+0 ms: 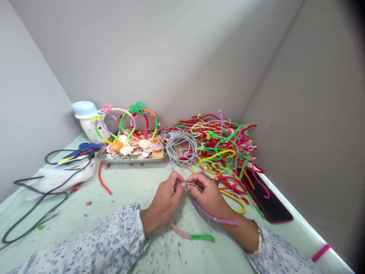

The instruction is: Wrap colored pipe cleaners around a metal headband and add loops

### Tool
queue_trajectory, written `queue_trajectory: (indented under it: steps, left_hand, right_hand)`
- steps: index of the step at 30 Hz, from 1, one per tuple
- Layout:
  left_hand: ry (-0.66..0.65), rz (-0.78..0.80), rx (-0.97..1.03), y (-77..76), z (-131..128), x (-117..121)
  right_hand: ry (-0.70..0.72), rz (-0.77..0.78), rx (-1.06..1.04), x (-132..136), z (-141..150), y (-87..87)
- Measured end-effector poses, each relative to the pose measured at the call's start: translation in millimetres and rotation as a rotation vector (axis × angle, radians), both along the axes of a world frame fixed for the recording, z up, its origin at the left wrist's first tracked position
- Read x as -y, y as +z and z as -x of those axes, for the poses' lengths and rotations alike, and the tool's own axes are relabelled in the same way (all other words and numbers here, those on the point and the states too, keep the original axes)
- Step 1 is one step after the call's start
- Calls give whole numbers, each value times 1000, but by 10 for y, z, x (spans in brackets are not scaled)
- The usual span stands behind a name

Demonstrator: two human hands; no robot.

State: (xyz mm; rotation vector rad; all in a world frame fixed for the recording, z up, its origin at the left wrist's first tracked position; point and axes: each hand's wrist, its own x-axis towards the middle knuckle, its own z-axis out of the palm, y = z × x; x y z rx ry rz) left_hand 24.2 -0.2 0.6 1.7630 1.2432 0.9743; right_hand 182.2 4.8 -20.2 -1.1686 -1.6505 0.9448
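Observation:
My left hand (167, 199) and my right hand (209, 196) meet fingertip to fingertip over the middle of the table. Between them is a purple pipe cleaner (225, 220) with a thin grey wire at the join; its loose tail runs below my right hand toward the wrist. Both hands are closed in a pinch on it, and the exact join is partly hidden by the fingers. A pink and green pipe cleaner length (199, 237) hangs or lies beneath the hands; whether it connects to the held piece is unclear.
Behind the hands lie a coil of grey wire (182, 146) and a heap of pipe cleaners (219, 137). A metal tray (131, 161) holds shells, with fuzzy headbands (118, 110) above. A bottle (88, 121), black cable (37, 194) and pliers (78, 151) are left; a dark phone-like slab (269, 201) is right.

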Motion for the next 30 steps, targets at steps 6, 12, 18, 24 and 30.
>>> queue_trajectory:
  steps: [6, 12, 18, 24, 30]
  left_hand:
    - [-9, 2, 4, -7, 5, -9]
    - [-21, -4, -2, 5, 11, -9]
    - [-28, 2, 0, 28, 3, -8]
    - [-38, 14, 25, 38, -3, 17]
    - [-39, 2, 61, 41, -12, 35]
  right_hand:
    - [-27, -115, 126, 26, -3, 33]
    - [-74, -217, 227, 42, -23, 66]
    - [-114, -244, 242, 65, -11, 80]
    - [-131, -303, 275, 85, -6, 109]
    - [-115, -375, 301, 94, -16, 104]
